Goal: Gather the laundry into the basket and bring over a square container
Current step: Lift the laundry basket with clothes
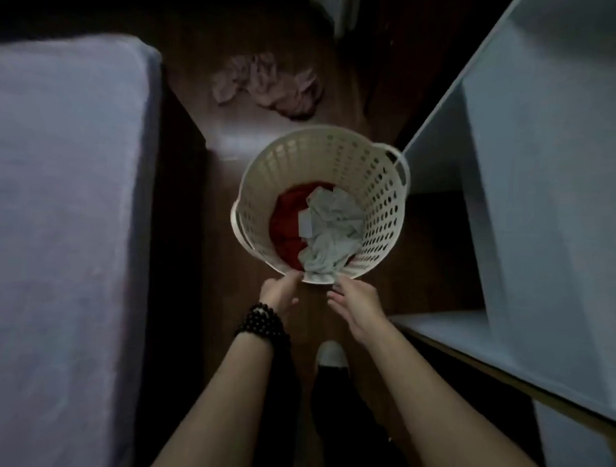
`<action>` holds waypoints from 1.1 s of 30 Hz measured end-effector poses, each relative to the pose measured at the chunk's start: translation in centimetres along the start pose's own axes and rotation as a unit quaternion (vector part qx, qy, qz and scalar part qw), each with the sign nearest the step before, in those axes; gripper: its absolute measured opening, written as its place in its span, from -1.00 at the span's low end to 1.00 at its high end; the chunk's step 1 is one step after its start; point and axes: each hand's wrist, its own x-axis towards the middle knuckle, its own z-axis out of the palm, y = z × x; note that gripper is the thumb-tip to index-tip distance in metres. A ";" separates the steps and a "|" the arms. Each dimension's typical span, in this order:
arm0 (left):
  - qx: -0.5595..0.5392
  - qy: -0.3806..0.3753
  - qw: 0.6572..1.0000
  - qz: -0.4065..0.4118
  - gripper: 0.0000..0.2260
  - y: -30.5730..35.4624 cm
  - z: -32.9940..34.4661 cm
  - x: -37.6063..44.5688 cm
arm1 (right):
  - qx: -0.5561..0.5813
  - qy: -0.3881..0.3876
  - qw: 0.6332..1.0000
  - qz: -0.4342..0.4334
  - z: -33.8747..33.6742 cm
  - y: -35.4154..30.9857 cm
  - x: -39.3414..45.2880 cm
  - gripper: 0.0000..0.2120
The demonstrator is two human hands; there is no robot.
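A round cream laundry basket (374,182) with holed walls stands on the dark wooden floor. Inside lie a red garment (285,230) and a pale grey garment (331,232). My left hand (280,293), with a black bead bracelet on the wrist, touches the basket's near rim. Just below that rim on the right, my right hand (354,305) hovers with its fingers spread, close to the grey cloth's edge. A crumpled pink garment (270,84) lies on the floor beyond the basket. No square container is visible.
A bed with a lilac-blue sheet (61,207) fills the left side. A pale blue shelf unit (542,190) with open compartments stands on the right, touching the basket's handle. My foot in a white slipper (331,353) is on the narrow floor strip between them.
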 end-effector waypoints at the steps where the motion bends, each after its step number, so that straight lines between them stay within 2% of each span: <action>1: -0.018 0.008 1.000 -0.011 -0.43 -0.1 0.6 3.3 | 0.032 0.003 0.999 0.026 0.5 0.8 3.5 -0.53; 4: -0.045 0.021 0.998 -0.032 -0.45 -0.7 1.5 11.8 | 0.065 0.026 0.995 0.078 1.3 1.7 11.3 -0.45; 8: -0.099 0.063 0.993 -0.033 -0.66 -1.9 2.6 18.7 | 0.112 0.086 0.984 0.107 2.2 3.7 18.1 -0.60; 11: -0.131 0.095 0.986 -0.034 -0.66 -1.8 2.6 21.1 | 0.165 0.128 0.971 0.114 3.1 4.3 20.4 -0.58; 14: -0.095 0.086 0.992 -0.006 -0.61 0.5 1.2 19.3 | 0.177 0.120 0.974 0.078 4.8 2.3 18.1 -0.52; 17: -0.090 0.081 0.992 0.027 -0.57 5.1 -1.6 15.1 | 0.184 0.079 0.978 0.052 7.1 -2.3 13.9 -0.48; 19: -0.090 0.083 0.992 0.033 -0.53 8.4 -3.4 11.5 | 0.183 0.078 0.979 0.048 9.2 -5.8 10.4 -0.47; 22: -0.157 0.073 0.984 0.048 -0.47 13.9 -6.7 5.4 | 0.168 0.064 0.983 0.049 12.8 -11.4 3.7 -0.47; 23: -0.176 0.078 0.980 0.046 -0.43 13.7 -6.7 4.3 | 0.176 0.063 0.981 0.051 12.6 -11.1 2.9 -0.48; 24: -0.198 0.065 0.976 0.059 -0.40 17.3 -8.7 1.8 | 0.155 0.038 0.987 0.036 14.9 -14.6 0.1 -0.50; 26: -0.227 0.073 0.969 0.068 -0.38 19.8 -9.3 -0.3 | 0.148 0.046 0.988 0.021 16.7 -17.0 -1.3 -0.52; 31: -0.289 0.084 0.950 0.085 -0.49 32.7 -14.3 -4.4 | 0.102 0.005 0.994 -0.044 25.0 -28.7 -5.6 -0.55; 33: -0.310 0.055 0.947 0.063 -0.52 36.3 -15.0 -4.7 | 0.076 -0.006 0.995 -0.064 27.8 -32.6 -5.5 -0.55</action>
